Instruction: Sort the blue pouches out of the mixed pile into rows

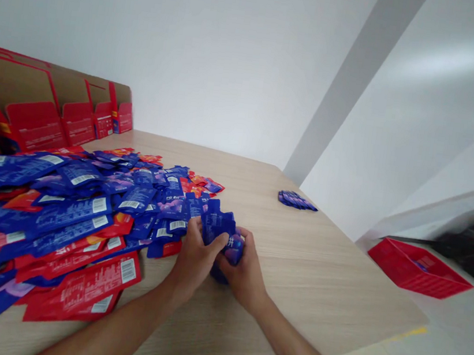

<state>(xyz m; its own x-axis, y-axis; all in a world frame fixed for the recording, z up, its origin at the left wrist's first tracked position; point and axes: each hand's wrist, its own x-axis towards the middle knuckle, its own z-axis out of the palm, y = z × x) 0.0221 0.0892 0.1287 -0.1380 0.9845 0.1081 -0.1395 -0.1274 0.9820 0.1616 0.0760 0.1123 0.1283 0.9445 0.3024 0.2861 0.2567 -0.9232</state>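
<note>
Both of my hands are closed around a small bunch of blue snack pouches (pixel 218 224) just above the table. My left hand (pixel 200 248) grips the bunch from the left, its thumb lying over the front. On the other side my right hand (pixel 246 269) holds the same pouches, fingers wrapped behind them. How many pouches are in the bunch I cannot tell. Left of my hands spreads a large heap of blue pouches (pixel 133 199) mixed with red pouches (pixel 83 285), many showing white barcode labels.
Open red cartons (pixel 34 122) stand in a row at the back left against the wall. A neat stack of blue pouches (pixel 297 200) lies near the right edge of the wooden table (pixel 315 281). Below that edge, a red basket (pixel 421 270) sits on the floor beside dark, blurred items.
</note>
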